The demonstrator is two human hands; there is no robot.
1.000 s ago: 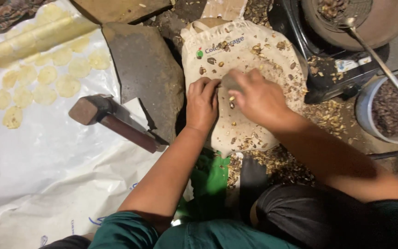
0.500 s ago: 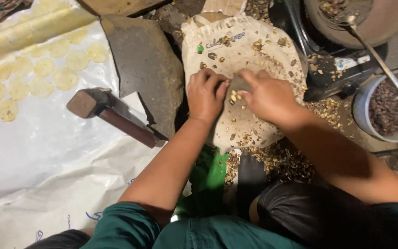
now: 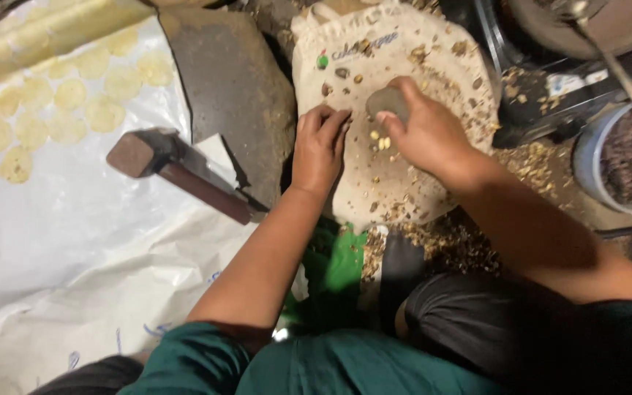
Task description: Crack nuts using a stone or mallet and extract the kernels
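My right hand (image 3: 422,132) grips a small grey stone (image 3: 388,102) over a cream cloth sack (image 3: 451,66) spread on the ground. Small yellow kernels (image 3: 382,141) lie under the hand, with brown shell bits scattered on the sack. My left hand (image 3: 319,146) rests palm down on the sack's left part, fingers together, touching the cloth beside the kernels. Nothing is held in it.
A wooden mallet (image 3: 173,170) lies on a white plastic sheet (image 3: 60,241) at left, with several flat yellow discs (image 3: 67,110) at top left. A dark flat stone slab (image 3: 232,88) sits beside the sack. A bowl of dark bits (image 3: 627,164) stands right; shell litter (image 3: 455,245) covers the ground.
My right hand has lifted the stone slightly up the sack, uncovering yellow kernels. The left hand stays flat beside them. The view has shifted downward.
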